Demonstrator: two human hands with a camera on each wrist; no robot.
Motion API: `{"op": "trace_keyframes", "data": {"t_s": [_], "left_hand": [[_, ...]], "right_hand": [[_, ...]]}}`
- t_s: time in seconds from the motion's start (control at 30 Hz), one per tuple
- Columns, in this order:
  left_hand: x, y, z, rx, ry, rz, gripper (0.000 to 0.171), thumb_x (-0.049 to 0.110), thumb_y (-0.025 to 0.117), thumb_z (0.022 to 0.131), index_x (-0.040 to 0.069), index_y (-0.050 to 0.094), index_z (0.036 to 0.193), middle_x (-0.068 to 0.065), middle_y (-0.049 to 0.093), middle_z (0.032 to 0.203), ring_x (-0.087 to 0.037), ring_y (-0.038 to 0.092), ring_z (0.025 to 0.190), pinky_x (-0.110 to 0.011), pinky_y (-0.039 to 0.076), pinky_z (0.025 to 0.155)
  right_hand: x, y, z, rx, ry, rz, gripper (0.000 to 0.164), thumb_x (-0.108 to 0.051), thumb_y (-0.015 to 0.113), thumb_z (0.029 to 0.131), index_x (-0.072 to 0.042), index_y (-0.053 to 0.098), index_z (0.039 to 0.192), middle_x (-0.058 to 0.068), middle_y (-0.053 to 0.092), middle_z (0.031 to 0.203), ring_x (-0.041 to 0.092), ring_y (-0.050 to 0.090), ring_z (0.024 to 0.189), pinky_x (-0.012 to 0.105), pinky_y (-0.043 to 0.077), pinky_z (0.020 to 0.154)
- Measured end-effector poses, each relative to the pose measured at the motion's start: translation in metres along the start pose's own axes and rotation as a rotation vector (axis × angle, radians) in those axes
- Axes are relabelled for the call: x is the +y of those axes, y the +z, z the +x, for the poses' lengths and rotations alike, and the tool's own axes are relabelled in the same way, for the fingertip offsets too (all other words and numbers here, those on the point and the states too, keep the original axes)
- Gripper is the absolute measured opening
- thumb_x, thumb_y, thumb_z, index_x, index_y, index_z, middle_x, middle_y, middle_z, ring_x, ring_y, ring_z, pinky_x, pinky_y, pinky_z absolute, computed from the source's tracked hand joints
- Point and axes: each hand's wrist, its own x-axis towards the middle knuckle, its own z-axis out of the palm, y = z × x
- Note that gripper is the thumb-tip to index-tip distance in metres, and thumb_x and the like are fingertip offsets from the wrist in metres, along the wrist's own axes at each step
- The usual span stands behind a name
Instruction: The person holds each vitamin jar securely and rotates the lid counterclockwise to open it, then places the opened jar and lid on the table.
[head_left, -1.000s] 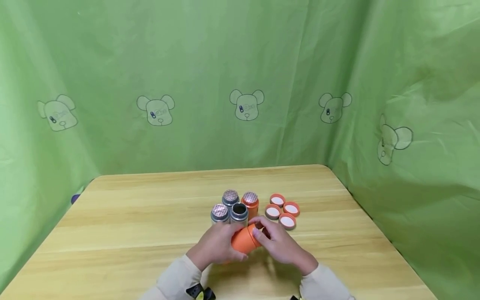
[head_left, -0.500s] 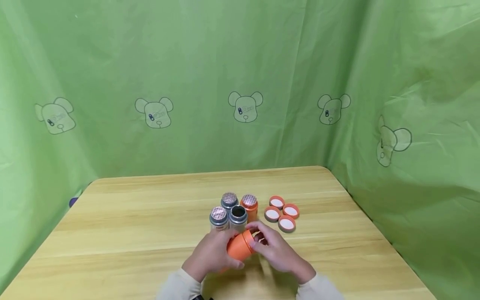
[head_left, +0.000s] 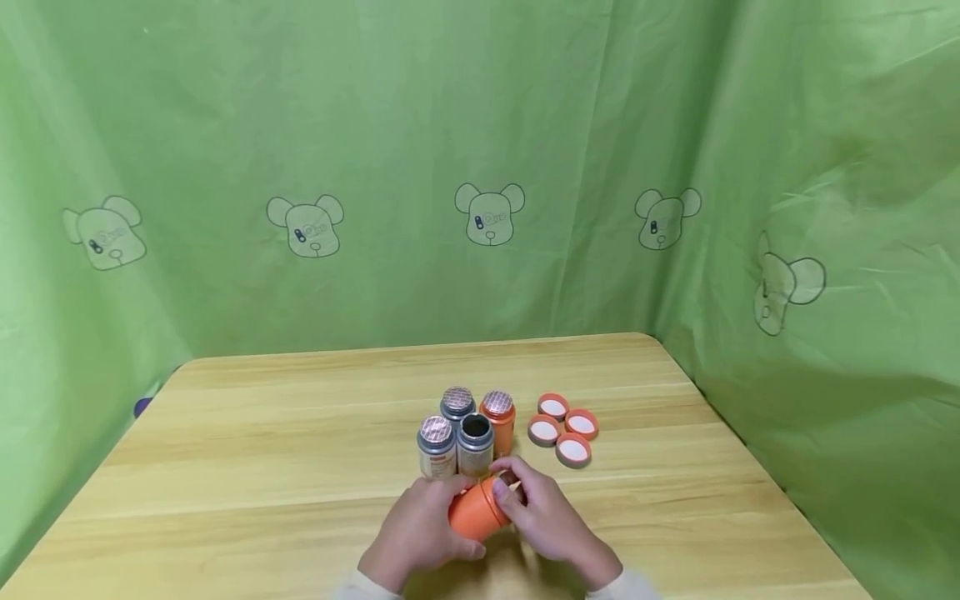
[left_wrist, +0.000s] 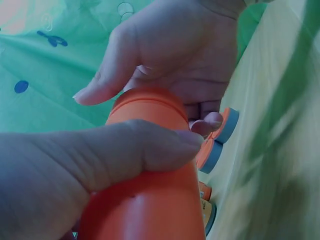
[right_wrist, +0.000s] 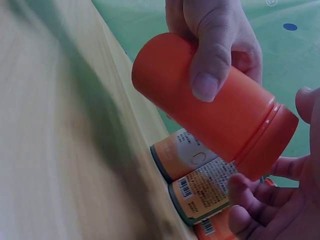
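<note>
My left hand (head_left: pixel 423 529) grips an orange plastic bottle (head_left: pixel 474 512) around its body, the thumb across its side in the left wrist view. The bottle is tilted, with its orange screw cap (right_wrist: pixel 267 142) on and facing my right hand (head_left: pixel 547 515). That hand is spread loosely around the cap, fingertips right at its lower edge and the thumb standing off it in the right wrist view. Beyond the hands stand an uncapped bottle with a dark open mouth (head_left: pixel 476 427), two grey-topped foil-sealed bottles (head_left: pixel 437 450) and an orange foil-sealed bottle (head_left: pixel 501 421).
Several orange-rimmed caps (head_left: pixel 573 450) with white liners lie upturned in a group on the wooden table (head_left: pixel 262 467), right of the standing bottles. A green curtain (head_left: pixel 405 100) with bear-head drawings hangs around the table's back and sides.
Both hands and the orange bottle have moved slightly down and left in the head view, nearer my body. The standing bottles show more behind them. The cap stays on the held bottle.
</note>
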Motion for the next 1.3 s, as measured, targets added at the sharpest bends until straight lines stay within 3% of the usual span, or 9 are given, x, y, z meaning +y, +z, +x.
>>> {"op": "trace_keyframes", "data": {"t_s": [0.23,0.37,0.57,0.73,0.9,1.07,1.3], "left_hand": [[-0.004,0.008,-0.006,0.034,0.0,-0.014,0.055,0.026,0.091,0.059,0.016,0.067,0.108,0.01,0.06,0.085,-0.007,0.051,0.07,-0.03,0.046,0.065],[-0.005,0.012,-0.007,0.06,0.005,-0.002,0.059,0.027,0.09,0.06,0.017,0.065,0.113,0.008,0.061,0.089,-0.009,0.052,0.073,-0.03,0.046,0.066],[-0.005,0.023,-0.005,0.17,-0.002,-0.038,0.06,0.025,0.089,0.063,0.01,0.057,0.112,0.002,0.063,0.088,-0.009,0.054,0.072,-0.029,0.048,0.066],[-0.008,0.034,-0.002,0.325,0.074,-0.01,0.054,0.021,0.088,0.066,0.011,0.056,0.109,0.0,0.065,0.092,-0.012,0.056,0.075,-0.031,0.049,0.069],[-0.011,0.038,-0.001,0.429,0.126,0.017,0.056,0.02,0.089,0.066,0.009,0.062,0.114,0.0,0.068,0.101,-0.015,0.059,0.085,-0.036,0.05,0.075],[-0.013,0.041,-0.002,0.48,0.167,0.023,0.056,0.022,0.089,0.064,0.011,0.065,0.113,0.002,0.069,0.102,-0.014,0.06,0.086,-0.035,0.05,0.076],[-0.012,0.043,-0.001,0.499,0.196,0.014,0.054,0.026,0.089,0.065,0.013,0.066,0.112,0.004,0.069,0.105,-0.013,0.062,0.089,-0.035,0.052,0.078]], "right_hand": [[0.003,0.004,-0.003,0.046,-0.035,0.003,0.025,-0.02,0.051,0.1,0.0,0.057,0.113,-0.001,0.059,0.085,0.004,0.052,0.066,0.025,0.046,0.059],[0.003,0.008,-0.004,0.077,0.006,0.001,0.025,-0.023,0.054,0.099,-0.001,0.06,0.111,-0.001,0.058,0.087,0.005,0.051,0.067,0.024,0.046,0.06],[0.004,0.011,-0.005,0.222,0.065,0.026,0.023,-0.021,0.065,0.093,-0.006,0.064,0.11,-0.005,0.055,0.08,0.009,0.05,0.065,0.024,0.044,0.059],[0.006,0.013,-0.006,0.343,0.01,0.071,0.026,-0.011,0.07,0.088,-0.004,0.063,0.112,-0.005,0.058,0.086,0.01,0.052,0.068,0.024,0.045,0.062],[0.009,0.012,-0.005,0.36,-0.121,0.118,0.03,-0.001,0.067,0.088,0.002,0.059,0.117,0.003,0.062,0.102,0.013,0.058,0.076,0.027,0.051,0.067],[0.011,0.01,-0.007,0.346,-0.213,0.057,0.032,-0.001,0.061,0.09,0.001,0.055,0.121,0.006,0.062,0.107,0.012,0.058,0.08,0.028,0.051,0.069],[0.012,0.01,-0.007,0.357,-0.2,0.022,0.027,-0.003,0.061,0.092,0.001,0.056,0.117,0.0,0.057,0.094,0.005,0.051,0.065,0.024,0.046,0.056]]}}
